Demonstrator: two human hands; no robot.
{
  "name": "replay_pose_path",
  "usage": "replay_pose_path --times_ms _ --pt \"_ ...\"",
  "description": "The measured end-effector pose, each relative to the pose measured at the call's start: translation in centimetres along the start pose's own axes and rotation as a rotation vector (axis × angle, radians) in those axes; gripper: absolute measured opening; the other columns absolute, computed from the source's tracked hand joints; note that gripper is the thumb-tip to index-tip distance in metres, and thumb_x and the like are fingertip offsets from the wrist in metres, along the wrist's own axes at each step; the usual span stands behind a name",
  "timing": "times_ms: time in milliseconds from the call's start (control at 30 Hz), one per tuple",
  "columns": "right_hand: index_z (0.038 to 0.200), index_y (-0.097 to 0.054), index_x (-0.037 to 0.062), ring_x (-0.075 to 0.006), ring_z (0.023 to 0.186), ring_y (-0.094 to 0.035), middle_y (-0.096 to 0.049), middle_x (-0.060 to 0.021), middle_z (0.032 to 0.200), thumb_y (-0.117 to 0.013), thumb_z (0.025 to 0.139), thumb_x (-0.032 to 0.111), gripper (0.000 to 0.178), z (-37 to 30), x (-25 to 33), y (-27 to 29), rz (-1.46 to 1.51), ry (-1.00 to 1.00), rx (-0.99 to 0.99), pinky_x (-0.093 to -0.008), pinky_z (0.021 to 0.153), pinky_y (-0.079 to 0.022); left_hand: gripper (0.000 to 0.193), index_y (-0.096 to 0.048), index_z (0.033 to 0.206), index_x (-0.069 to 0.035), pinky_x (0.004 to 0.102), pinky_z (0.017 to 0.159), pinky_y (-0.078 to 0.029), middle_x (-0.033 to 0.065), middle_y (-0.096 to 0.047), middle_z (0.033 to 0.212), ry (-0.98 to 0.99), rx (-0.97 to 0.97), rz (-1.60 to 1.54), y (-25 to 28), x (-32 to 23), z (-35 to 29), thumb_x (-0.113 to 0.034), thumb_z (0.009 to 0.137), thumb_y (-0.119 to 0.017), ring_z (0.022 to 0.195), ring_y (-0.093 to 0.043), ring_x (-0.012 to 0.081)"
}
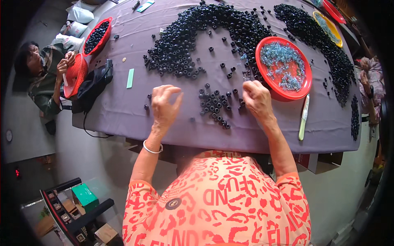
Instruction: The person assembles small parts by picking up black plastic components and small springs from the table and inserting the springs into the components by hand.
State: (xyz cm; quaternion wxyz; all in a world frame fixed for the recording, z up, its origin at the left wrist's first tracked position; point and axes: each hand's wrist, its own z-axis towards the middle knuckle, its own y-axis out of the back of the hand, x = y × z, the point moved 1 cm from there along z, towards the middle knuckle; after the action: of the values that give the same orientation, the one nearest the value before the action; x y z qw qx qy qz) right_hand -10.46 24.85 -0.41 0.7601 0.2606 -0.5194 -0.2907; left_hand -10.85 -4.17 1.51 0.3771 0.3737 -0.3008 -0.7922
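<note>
My left hand (165, 104) is raised over the near side of the table, its fingers curved and the thumb apart from them, with nothing visible between. My right hand (257, 99) is closed beside the red tray, and a few small, thin greyish pieces (248, 76) show at its fingertips, too small to name. Between my hands lies a loose group of small black ring-shaped parts (213, 102). Beyond them curves a large pile of the same black parts (180, 41). The round red tray (280, 96) holds small clear bluish pieces (283, 57).
A knife (304, 119) with a pale green handle lies right of the tray. Leftward are a pale green strip (130, 78), a black bag (92, 88) and a red basket of black parts (107, 24). Co-workers sit left (45, 82) and right (367, 78). Another black pile (320, 41) stretches along the right.
</note>
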Motion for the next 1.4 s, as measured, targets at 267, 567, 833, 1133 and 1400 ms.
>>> replay_pose_path --times_ms 267,567,833,1133,1400 --pt "0.086 -0.058 0.0013 -0.0126 0.063 -0.053 -0.054 -0.0067 0.077 -0.059 0.077 -0.003 0.010 -2.7 -0.1 0.5 0.319 -0.129 -0.167 -0.0259 0.059 -0.045 0.020 -0.068 0.084 -0.006 0.0359 0.077 -0.048 0.0084 -0.064 0.084 0.039 0.222 -0.086 -8.0 -6.5 5.8 -0.023 0.074 -0.071 0.085 -0.059 0.0250" --pt "0.091 -0.060 0.0037 -0.0282 0.071 -0.059 -0.058 -0.0109 0.085 -0.064 0.072 -0.004 0.021 -3.3 -0.4 0.0 0.081 0.138 -0.203 -0.0346 0.061 -0.049 0.019 -0.068 0.091 -0.005 0.0279 0.063 -0.050 0.0079 -0.067 0.081 0.214 0.259 -0.454 -9.1 -7.6 5.4 -0.014 0.074 -0.072 0.071 -0.063 0.0171" --pt "0.103 -0.064 0.0055 -0.0188 0.073 -0.060 -0.058 -0.0089 0.091 -0.065 0.076 -0.003 0.028 -3.1 1.0 0.4 0.221 0.048 -0.146 -0.0290 0.063 -0.049 0.018 -0.065 0.097 0.001 0.0201 0.059 -0.052 0.0074 -0.068 0.085 0.759 0.398 -1.190 -3.3 -8.9 1.3 -0.006 0.081 -0.069 0.071 -0.064 0.0099" --pt "0.095 -0.064 0.0019 -0.0132 0.070 -0.057 -0.059 -0.0068 0.085 -0.062 0.080 -0.002 0.016 -4.0 1.5 1.1 0.237 -0.056 -0.221 -0.0259 0.061 -0.047 0.015 -0.063 0.099 0.001 0.0237 0.063 -0.052 0.0084 -0.067 0.087 0.817 0.391 -1.333 -1.2 -9.2 -3.5 -0.002 0.084 -0.065 0.073 -0.063 0.0116" --pt "0.095 -0.065 0.0013 -0.0095 0.067 -0.055 -0.059 -0.0049 0.084 -0.063 0.081 -0.001 0.014 -3.1 -1.0 2.8 0.267 -0.152 -0.159 -0.0235 0.062 -0.046 0.013 -0.061 0.098 -0.002 0.0267 0.067 -0.048 0.0076 -0.064 0.091 1.075 0.395 -1.671 0.6 -8.4 -5.9 -0.002 0.085 -0.060 0.076 -0.059 0.0130"
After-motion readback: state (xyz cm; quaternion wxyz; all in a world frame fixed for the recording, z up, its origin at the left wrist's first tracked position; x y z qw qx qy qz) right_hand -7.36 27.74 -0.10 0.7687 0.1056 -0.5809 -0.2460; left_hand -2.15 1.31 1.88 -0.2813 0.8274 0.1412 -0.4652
